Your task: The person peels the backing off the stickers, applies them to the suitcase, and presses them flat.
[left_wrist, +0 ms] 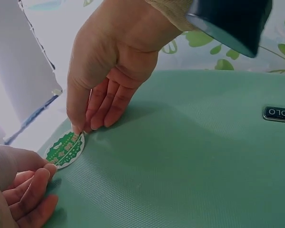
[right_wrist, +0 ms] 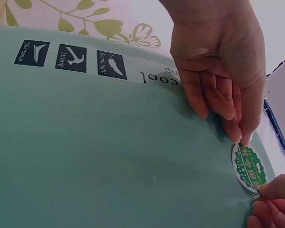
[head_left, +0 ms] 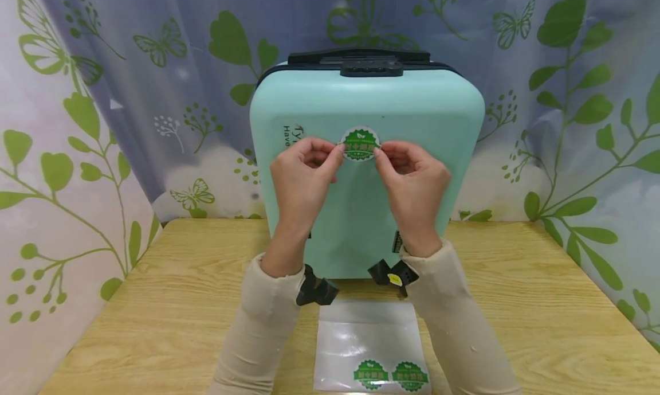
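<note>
A round green-and-white sticker (head_left: 361, 141) is stretched between both hands in front of the upper part of a mint-green suitcase (head_left: 356, 217). My left hand (head_left: 301, 180) pinches its left edge between thumb and fingertips. The right hand (head_left: 416, 183) pinches the opposite edge the same way. In the left wrist view the sticker (left_wrist: 65, 149) lies very close to the ribbed shell; whether it touches cannot be told. The right wrist view shows the sticker (right_wrist: 249, 166) from the other side, with the left hand (right_wrist: 218, 71) above it.
The suitcase stands upright on a wooden table (head_left: 170, 292) against a leaf-patterned curtain (head_left: 170, 97). A backing sheet (head_left: 361, 332) with two more green stickers (head_left: 371, 374) lies in front of it. Black wrist cameras (head_left: 315, 289) sit on both sleeves.
</note>
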Demonstrator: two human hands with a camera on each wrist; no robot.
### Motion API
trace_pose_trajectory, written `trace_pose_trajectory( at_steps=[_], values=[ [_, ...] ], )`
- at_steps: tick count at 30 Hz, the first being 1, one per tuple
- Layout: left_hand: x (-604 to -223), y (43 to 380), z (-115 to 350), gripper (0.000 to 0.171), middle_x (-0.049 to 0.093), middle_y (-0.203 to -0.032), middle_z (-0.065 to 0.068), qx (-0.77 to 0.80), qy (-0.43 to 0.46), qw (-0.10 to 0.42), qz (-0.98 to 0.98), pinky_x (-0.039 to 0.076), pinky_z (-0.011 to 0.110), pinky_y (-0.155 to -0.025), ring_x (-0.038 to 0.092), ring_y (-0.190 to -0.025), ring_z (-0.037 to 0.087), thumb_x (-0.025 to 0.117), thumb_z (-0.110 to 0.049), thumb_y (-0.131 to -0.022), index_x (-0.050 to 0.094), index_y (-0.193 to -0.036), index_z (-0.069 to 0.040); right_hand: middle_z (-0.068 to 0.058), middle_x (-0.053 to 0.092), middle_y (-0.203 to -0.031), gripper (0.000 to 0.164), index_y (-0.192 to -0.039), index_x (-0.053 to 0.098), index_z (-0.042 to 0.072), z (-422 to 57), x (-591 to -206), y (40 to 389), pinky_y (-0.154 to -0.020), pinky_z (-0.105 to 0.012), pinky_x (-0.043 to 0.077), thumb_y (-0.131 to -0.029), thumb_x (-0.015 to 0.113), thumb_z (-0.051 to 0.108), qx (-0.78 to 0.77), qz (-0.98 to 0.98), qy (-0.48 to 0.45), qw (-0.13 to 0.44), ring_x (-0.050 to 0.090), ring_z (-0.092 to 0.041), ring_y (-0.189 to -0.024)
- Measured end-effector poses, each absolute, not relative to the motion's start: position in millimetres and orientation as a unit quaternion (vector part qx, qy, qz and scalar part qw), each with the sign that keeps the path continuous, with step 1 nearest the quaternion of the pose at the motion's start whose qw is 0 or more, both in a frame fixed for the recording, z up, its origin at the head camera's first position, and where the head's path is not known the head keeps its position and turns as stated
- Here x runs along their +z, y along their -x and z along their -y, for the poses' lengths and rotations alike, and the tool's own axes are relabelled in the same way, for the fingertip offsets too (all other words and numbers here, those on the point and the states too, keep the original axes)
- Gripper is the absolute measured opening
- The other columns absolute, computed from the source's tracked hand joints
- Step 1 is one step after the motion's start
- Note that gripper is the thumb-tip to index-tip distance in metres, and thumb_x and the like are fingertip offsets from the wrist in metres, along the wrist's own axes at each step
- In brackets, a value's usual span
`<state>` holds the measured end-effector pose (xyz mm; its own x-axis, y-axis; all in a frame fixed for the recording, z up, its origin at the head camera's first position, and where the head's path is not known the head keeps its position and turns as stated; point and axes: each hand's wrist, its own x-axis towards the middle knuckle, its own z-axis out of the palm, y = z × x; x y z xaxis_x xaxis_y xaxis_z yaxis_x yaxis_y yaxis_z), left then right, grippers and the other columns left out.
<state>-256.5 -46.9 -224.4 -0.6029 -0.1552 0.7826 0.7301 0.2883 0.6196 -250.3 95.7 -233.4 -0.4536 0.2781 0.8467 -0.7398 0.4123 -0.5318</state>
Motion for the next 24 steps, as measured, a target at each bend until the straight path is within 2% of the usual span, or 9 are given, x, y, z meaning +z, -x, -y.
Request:
trace_pose_trajectory(
  at_steps=[5, 17, 24],
  values=[
    [-225.3, 256.7, 47.6, 0.015, 0.069, -0.069, 0.009, -0.560, 0.208, 0.397, 0.697, 0.051, 0.025, -0.050, 0.058, -0.047, 0.011, 0.071, -0.014, -0.085, 0.068, -0.078, 0.000, -0.013, 0.071, -0.079, 0.014, -0.088, 0.072, -0.003, -95.9, -230.6, 249.7, -0.061, -0.017, 0.051, -0.081, 0.073, 0.009, 0.501, 0.691, -0.163, 0.495, 0.065, -0.017, -0.063],
    [-225.4, 257.3, 46.7, 0.016, 0.070, -0.074, 0.010, -0.572, 0.224, 0.393, 0.684, 0.052, 0.025, -0.053, 0.060, -0.051, 0.011, 0.070, -0.016, -0.086, 0.072, -0.084, 0.000, -0.013, 0.070, -0.080, 0.012, -0.088, 0.071, -0.003, -96.7, -230.9, 249.9, -0.062, -0.017, 0.051, -0.084, 0.069, 0.008, 0.509, 0.689, -0.157, 0.491, 0.063, -0.009, -0.065],
    [-223.2, 257.1, 44.1, 0.016, 0.072, -0.079, 0.011, -0.581, 0.238, 0.390, 0.674, 0.053, 0.026, -0.056, 0.064, -0.059, 0.012, 0.069, -0.014, -0.087, 0.073, -0.089, 0.001, -0.013, 0.070, -0.081, 0.011, -0.088, 0.072, -0.003, -97.4, -231.8, 250.2, -0.062, -0.018, 0.051, -0.084, 0.069, 0.006, 0.503, 0.686, -0.159, 0.502, 0.064, -0.016, -0.065]
  ],
)
